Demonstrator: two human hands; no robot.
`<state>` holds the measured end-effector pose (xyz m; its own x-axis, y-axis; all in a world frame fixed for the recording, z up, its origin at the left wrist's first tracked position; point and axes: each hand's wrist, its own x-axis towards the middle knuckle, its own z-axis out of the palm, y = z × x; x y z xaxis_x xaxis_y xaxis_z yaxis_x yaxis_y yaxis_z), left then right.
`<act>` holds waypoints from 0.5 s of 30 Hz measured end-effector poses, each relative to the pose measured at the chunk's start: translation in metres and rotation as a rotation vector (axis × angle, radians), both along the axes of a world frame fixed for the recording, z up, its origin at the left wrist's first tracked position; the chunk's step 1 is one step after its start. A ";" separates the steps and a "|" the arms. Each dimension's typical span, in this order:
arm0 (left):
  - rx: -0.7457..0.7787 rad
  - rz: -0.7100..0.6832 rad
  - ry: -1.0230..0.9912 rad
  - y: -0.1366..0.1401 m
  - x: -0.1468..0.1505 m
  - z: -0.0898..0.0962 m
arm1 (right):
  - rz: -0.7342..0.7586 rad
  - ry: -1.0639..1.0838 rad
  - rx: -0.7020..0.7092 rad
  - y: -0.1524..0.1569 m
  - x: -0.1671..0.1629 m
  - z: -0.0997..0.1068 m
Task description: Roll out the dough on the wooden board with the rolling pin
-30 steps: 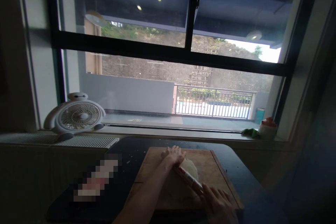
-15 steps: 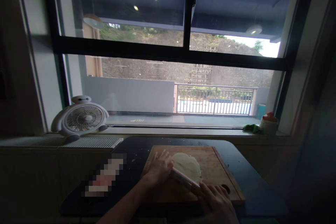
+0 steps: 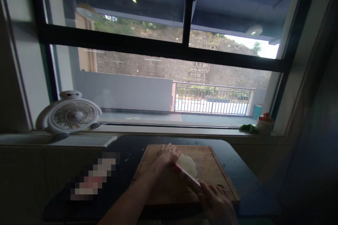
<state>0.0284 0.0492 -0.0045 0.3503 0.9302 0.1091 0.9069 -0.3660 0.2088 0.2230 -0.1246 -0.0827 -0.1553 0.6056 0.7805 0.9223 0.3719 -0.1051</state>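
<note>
A slim rolling pin (image 3: 188,177), reddish toward its far end, lies slantwise across the near side of a flat, pale sheet of dough (image 3: 188,166). My left hand (image 3: 169,154) is at the pin's far end, its fingers partly stretched forward over it. At the near end my right hand (image 3: 216,200) is closed around the pin, fingers bent. Both hands are above a wooden cutting board (image 3: 211,163). The left hand and the pin cover part of the dough.
The board rests on a dark table (image 3: 237,168) speckled with pale bits. A blurred-out item (image 3: 92,179) lies on its left side. On the left, a white fan (image 3: 76,115) stands by the window. A red-topped container (image 3: 264,123) and a green cloth-like thing (image 3: 248,128) sit on the sill.
My left hand has moved forward, its fingers closer together. The rolling pin has turned, showing its red part, and more of the dough is covered. The whole view has shifted slightly.
</note>
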 end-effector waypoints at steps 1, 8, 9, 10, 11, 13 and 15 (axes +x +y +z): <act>-0.006 -0.002 0.013 -0.008 -0.007 0.000 | 0.015 0.003 0.004 -0.002 -0.002 0.001; 0.239 -0.040 0.021 -0.073 -0.073 -0.017 | 0.090 -0.020 -0.064 -0.017 -0.013 0.014; 0.254 -0.045 0.017 -0.078 -0.078 -0.019 | 0.088 -0.024 -0.072 -0.018 -0.014 0.016; 0.257 -0.047 0.017 -0.081 -0.080 -0.020 | 0.083 -0.027 -0.079 -0.018 -0.014 0.017; 0.250 -0.047 0.022 -0.081 -0.081 -0.020 | 0.077 -0.028 -0.080 -0.017 -0.015 0.019; 0.217 -0.048 0.048 -0.075 -0.074 -0.016 | 0.066 -0.022 -0.060 -0.014 -0.015 0.019; 0.165 -0.049 0.087 -0.062 -0.061 -0.010 | 0.051 -0.005 -0.022 -0.010 -0.014 0.018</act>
<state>-0.0331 -0.0126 -0.0146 0.4096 0.8838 0.2261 0.8991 -0.4330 0.0636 0.2086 -0.1345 -0.0643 -0.1904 0.6141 0.7659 0.9027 0.4161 -0.1092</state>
